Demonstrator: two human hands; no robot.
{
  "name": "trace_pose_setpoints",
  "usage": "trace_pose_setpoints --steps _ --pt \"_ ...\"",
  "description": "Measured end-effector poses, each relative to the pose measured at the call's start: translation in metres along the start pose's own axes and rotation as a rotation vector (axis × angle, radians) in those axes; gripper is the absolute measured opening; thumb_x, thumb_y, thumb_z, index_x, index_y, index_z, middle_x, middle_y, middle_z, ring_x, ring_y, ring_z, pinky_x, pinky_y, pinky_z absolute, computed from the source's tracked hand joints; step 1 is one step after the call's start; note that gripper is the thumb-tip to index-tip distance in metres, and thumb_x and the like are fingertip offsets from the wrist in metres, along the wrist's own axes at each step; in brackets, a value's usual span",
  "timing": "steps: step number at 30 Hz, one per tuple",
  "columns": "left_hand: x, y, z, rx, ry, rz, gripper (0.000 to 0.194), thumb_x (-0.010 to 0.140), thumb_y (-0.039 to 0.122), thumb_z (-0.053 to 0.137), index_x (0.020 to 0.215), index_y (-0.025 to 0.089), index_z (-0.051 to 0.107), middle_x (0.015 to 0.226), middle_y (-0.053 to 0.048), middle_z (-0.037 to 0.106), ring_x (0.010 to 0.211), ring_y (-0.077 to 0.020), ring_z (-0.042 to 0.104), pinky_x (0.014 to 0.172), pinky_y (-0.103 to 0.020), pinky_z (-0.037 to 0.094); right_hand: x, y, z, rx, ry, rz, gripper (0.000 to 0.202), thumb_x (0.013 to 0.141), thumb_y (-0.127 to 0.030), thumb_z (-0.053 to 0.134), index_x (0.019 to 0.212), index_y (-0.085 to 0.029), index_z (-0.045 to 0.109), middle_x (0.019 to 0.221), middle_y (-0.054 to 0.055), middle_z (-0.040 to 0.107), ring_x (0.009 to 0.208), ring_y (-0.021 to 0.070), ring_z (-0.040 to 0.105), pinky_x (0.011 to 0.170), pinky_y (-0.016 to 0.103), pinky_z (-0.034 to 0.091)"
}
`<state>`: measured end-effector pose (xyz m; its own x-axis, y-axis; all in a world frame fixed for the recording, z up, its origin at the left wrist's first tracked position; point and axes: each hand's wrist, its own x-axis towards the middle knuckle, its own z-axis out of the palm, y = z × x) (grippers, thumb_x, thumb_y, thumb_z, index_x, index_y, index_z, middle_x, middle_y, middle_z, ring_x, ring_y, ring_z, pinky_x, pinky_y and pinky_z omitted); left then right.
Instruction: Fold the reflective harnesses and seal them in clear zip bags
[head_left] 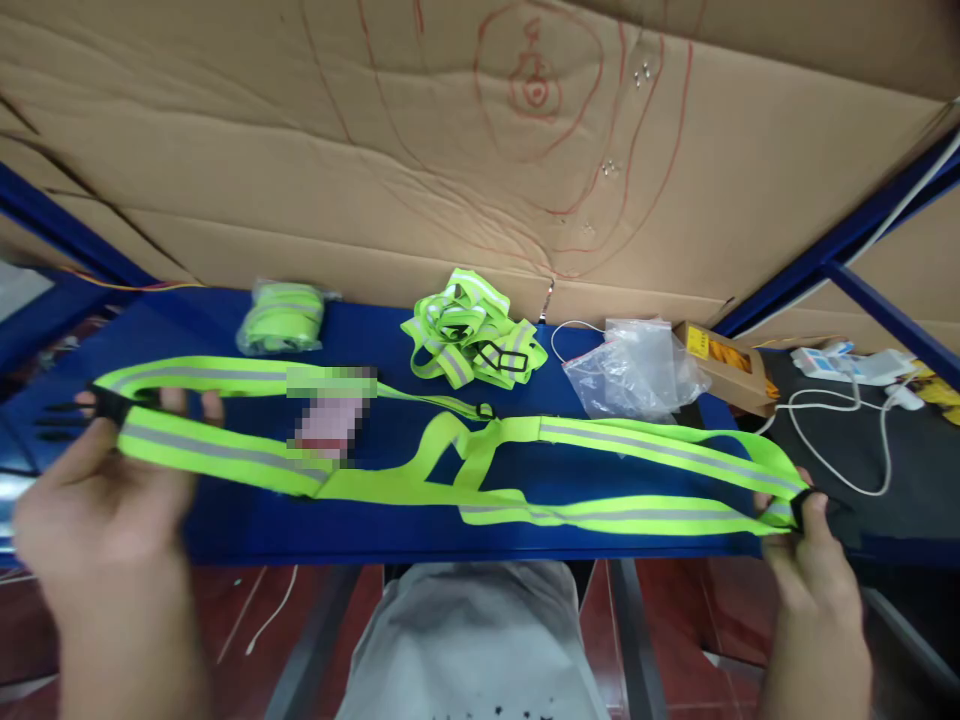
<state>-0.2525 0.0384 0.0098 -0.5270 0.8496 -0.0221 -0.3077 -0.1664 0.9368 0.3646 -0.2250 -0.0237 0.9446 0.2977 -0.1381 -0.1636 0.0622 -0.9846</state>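
A neon yellow-green reflective harness with grey stripes is stretched between my two hands above the blue table. At the left, my left hand pinches one end by a black buckle, whose prongs stick out to the left. My right hand grips the other end beside a black buckle part. A small black slider sits on the strap near the middle. Behind the harness lies a crumpled heap of similar straps.
A bagged bundle of green straps lies at the back left. Clear plastic bags and an open cardboard box with orange contents are at the back right. A white power strip with cables lies further right. Cardboard walls the back.
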Motion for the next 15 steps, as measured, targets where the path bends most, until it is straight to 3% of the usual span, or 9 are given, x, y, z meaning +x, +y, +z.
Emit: trace_pose_setpoints --steps 2,4,7,10,13,15 --pt "0.005 0.003 0.004 -0.062 0.004 -0.02 0.024 0.063 0.02 0.067 0.083 0.023 0.055 0.117 0.003 0.07 0.127 -0.0163 0.061 0.128 -0.046 0.036 0.007 -0.001 0.004 0.193 -0.075 0.189 0.031 0.102 -0.049 0.059 0.117 -0.028 0.075 0.123 0.002 0.072 0.088 0.0157 0.07 0.107 0.053 0.055" --pt "0.009 0.007 0.011 -0.057 0.01 0.005 0.021 0.064 0.02 0.062 0.082 0.024 0.051 0.11 0.002 0.07 0.136 -0.0132 0.057 0.132 -0.04 0.028 0.01 -0.005 0.01 0.349 -0.094 0.264 0.032 0.105 -0.049 0.053 0.119 -0.03 0.074 0.121 0.0 0.073 0.092 0.0166 0.071 0.109 0.058 0.053" --pt "0.018 0.011 0.024 0.0 0.039 0.006 0.022 0.062 0.02 0.057 0.08 0.027 0.046 0.091 0.0 0.066 0.144 -0.0094 0.051 0.133 -0.028 0.018 0.008 -0.014 0.023 0.614 -0.053 0.162 0.031 0.108 -0.04 0.049 0.117 -0.026 0.075 0.119 0.0 0.075 0.106 0.0169 0.072 0.107 0.05 0.057" --pt "0.028 0.011 0.032 0.075 0.079 0.002 0.021 0.064 0.021 0.055 0.08 0.029 0.043 0.079 -0.001 0.057 0.15 -0.0082 0.046 0.131 -0.021 0.018 0.003 -0.02 0.033 0.767 -0.108 0.005 0.035 0.109 -0.037 0.046 0.115 -0.019 0.075 0.117 0.001 0.077 0.113 0.0161 0.072 0.093 0.037 0.063" --pt "0.036 0.008 0.036 0.22 0.052 0.016 0.018 0.07 0.024 0.054 0.078 0.03 0.039 0.074 -0.001 0.052 0.152 -0.0091 0.043 0.134 -0.024 0.015 0.002 -0.021 0.035 0.792 -0.194 -0.013 0.033 0.108 -0.038 0.049 0.113 -0.02 0.076 0.115 0.003 0.078 0.111 0.0206 0.074 0.081 0.036 0.065" --pt "0.041 0.005 0.036 0.321 0.016 0.035 0.02 0.072 0.024 0.053 0.077 0.03 0.034 0.073 -0.001 0.052 0.151 -0.0101 0.045 0.136 -0.031 0.013 0.005 -0.021 0.034 0.756 -0.208 0.013 0.032 0.107 -0.038 0.051 0.114 -0.02 0.076 0.115 0.004 0.078 0.103 0.0207 0.075 0.083 0.037 0.065"
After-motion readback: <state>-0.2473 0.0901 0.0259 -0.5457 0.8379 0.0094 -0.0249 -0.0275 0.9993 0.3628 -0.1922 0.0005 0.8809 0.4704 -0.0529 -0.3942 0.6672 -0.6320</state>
